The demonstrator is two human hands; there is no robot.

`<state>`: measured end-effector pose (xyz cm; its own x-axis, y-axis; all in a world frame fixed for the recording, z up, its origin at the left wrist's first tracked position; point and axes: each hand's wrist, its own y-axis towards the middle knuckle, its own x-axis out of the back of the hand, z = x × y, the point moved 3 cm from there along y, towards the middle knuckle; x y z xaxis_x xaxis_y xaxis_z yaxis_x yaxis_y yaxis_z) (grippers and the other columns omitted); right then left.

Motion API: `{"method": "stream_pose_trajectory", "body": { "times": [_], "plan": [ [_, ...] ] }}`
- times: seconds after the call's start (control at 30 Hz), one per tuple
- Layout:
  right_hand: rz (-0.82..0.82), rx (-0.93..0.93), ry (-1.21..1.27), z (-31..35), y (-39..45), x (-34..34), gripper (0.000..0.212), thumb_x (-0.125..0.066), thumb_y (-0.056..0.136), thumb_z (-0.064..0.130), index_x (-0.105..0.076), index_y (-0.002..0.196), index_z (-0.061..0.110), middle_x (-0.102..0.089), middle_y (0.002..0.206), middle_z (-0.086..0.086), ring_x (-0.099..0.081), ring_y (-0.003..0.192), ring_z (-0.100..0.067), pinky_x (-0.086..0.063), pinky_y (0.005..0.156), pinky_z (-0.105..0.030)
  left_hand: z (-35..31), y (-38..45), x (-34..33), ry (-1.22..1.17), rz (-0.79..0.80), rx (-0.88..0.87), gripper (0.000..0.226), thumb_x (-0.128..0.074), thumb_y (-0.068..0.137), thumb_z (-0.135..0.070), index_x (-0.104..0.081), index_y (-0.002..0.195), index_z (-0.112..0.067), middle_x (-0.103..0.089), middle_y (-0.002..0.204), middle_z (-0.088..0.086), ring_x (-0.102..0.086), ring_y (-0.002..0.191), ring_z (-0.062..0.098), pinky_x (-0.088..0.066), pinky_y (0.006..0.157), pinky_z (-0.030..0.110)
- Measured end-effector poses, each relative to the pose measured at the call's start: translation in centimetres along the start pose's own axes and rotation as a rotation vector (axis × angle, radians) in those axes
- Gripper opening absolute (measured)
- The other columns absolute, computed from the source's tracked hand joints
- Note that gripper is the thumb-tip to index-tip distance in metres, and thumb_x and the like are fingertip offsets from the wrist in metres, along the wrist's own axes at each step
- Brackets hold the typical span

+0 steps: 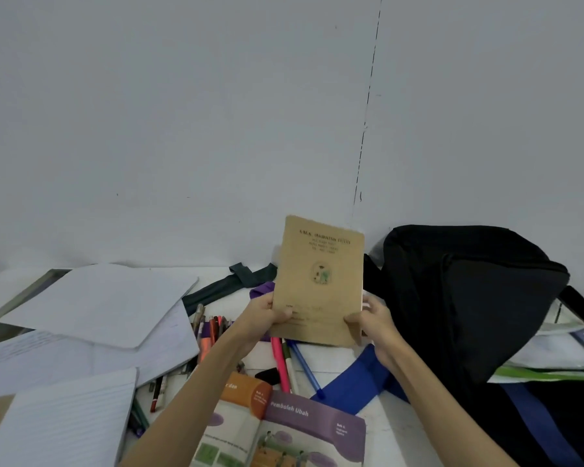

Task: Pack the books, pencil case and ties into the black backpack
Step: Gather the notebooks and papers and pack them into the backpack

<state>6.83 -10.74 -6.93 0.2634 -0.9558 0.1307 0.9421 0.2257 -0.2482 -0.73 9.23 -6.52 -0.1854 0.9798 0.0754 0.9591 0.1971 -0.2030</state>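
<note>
A thin brown exercise book (319,281) stands upright above the table, cover toward me. My left hand (267,313) grips its lower left edge and my right hand (375,323) grips its lower right edge. The black backpack (462,298) stands just to the right, leaning against the wall. A dark green tie (226,288), a purple tie (262,289) and a blue tie (354,382) lie on the table behind and below the book. An open textbook (284,429) lies near me. No pencil case can be made out.
Open notebooks and loose white sheets (98,305) cover the left of the table. Several pens and markers (213,328) lie scattered in the middle, a pink one (280,362) under the book. More books (560,352) lie at the far right, beside the backpack. A white wall is behind.
</note>
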Motion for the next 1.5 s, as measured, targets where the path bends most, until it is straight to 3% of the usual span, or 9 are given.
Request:
{"method": "stream_pose_trajectory", "body": {
  "times": [0.37,0.63,0.73,0.87,0.93,1.0,1.17,1.27,1.5],
  "plan": [
    [-0.046,0.278,-0.015,3.1,-1.4,1.1,0.029,-0.059,0.078,-0.004,-0.064,0.092,0.021,-0.067,0.095,-0.003,-0.062,0.097,-0.023,-0.054,0.085,-0.043,-3.4,-0.6,-2.7,0.098,-0.046,-0.241,0.043,-0.075,0.079,-0.016,-0.057,0.118,-0.022,-0.064,0.115,-0.004,-0.059,0.106,0.011,-0.052,0.086,0.027],
    [-0.273,0.484,0.079,5.1,-3.1,3.4,0.049,-0.069,0.073,-0.006,-0.054,0.112,0.018,-0.063,0.097,0.005,-0.062,0.092,-0.020,-0.053,0.071,-0.024,-1.9,-0.4,-3.4,0.262,-0.108,-0.223,0.023,-0.064,0.089,-0.020,-0.063,0.110,-0.012,-0.065,0.098,-0.009,-0.062,0.095,0.010,-0.049,0.068,0.012],
    [-0.266,0.666,-0.181,8.2,-4.8,5.1,0.068,-0.074,0.072,0.006,-0.046,0.132,0.022,-0.054,0.122,0.007,-0.053,0.108,-0.010,-0.045,0.086,-0.017,-3.6,-0.5,-3.7,0.443,-0.211,-0.286,0.014,-0.063,0.090,-0.022,-0.068,0.093,-0.009,-0.069,0.087,0.005,-0.064,0.083,0.024,-0.052,0.070,0.028],
    [-0.236,0.750,-0.892,10.9,-6.0,7.3,0.056,-0.077,0.073,0.037,-0.057,0.124,0.025,-0.041,0.143,0.012,-0.023,0.141,-0.016,-0.010,0.116,-0.042,-9.0,-2.5,-5.2,0.836,-0.265,-0.527,0.014,-0.060,0.092,-0.023,-0.073,0.086,-0.019,-0.071,0.079,0.004,-0.063,0.074,0.023,-0.046,0.066,0.031],
    [-0.158,0.681,-0.777,11.5,-6.6,8.7,0.031,-0.076,0.075,0.031,-0.068,0.102,0.021,-0.063,0.121,0.006,-0.051,0.121,-0.019,-0.031,0.107,-0.036,-11.8,-3.7,-6.4,0.952,-0.250,-0.697,0.025,-0.055,0.090,-0.010,-0.074,0.100,-0.023,-0.073,0.092,-0.003,-0.063,0.084,0.017,-0.046,0.071,0.029],
    [-0.031,0.661,-0.638,11.7,-7.7,10.0,0.007,-0.071,0.081,0.019,-0.072,0.087,0.021,-0.071,0.087,0.002,-0.065,0.085,-0.018,-0.048,0.074,-0.028,-14.2,-4.4,-7.9,1.031,-0.228,-0.820,0.034,-0.051,0.086,-0.002,-0.072,0.103,-0.022,-0.072,0.097,-0.005,-0.061,0.090,0.017,-0.045,0.075,0.030],
    [-0.075,0.652,-0.449,11.7,-9.8,14.8,0.038,-0.058,0.090,0.008,-0.048,0.055,0.018,-0.046,0.050,0.015,-0.038,0.049,-0.003,-0.028,0.050,-0.018,-16.7,-5.1,-12.4,0.662,-0.425,-1.057,0.030,-0.061,0.083,-0.004,-0.062,0.110,-0.017,-0.058,0.108,-0.005,-0.048,0.100,0.008,-0.037,0.093,0.025],
    [-0.203,0.602,-0.218,11.0,-10.4,19.6,0.016,-0.062,0.089,0.012,-0.061,0.073,0.011,-0.060,0.071,0.004,-0.055,0.069,-0.015,-0.043,0.062,-0.027,-15.1,-4.8,-15.5,0.478,-0.469,-0.912,0.034,-0.064,0.086,-0.016,-0.053,0.118,-0.018,-0.045,0.111,-0.005,-0.046,0.098,0.005,-0.042,0.090,0.024],
    [-0.236,0.408,0.191,7.1,-11.0,28.9,0.008,-0.062,0.087,0.004,-0.065,0.092,0.011,-0.070,0.086,-0.003,-0.067,0.071,-0.011,-0.052,0.059,-0.023,-6.7,-4.8,-22.2,0.491,0.189,-0.098,0.062,-0.065,0.083,-0.047,-0.041,0.130,-0.015,-0.060,0.114,0.001,-0.056,0.095,0.006,-0.043,0.073,0.014]
  ]
}}
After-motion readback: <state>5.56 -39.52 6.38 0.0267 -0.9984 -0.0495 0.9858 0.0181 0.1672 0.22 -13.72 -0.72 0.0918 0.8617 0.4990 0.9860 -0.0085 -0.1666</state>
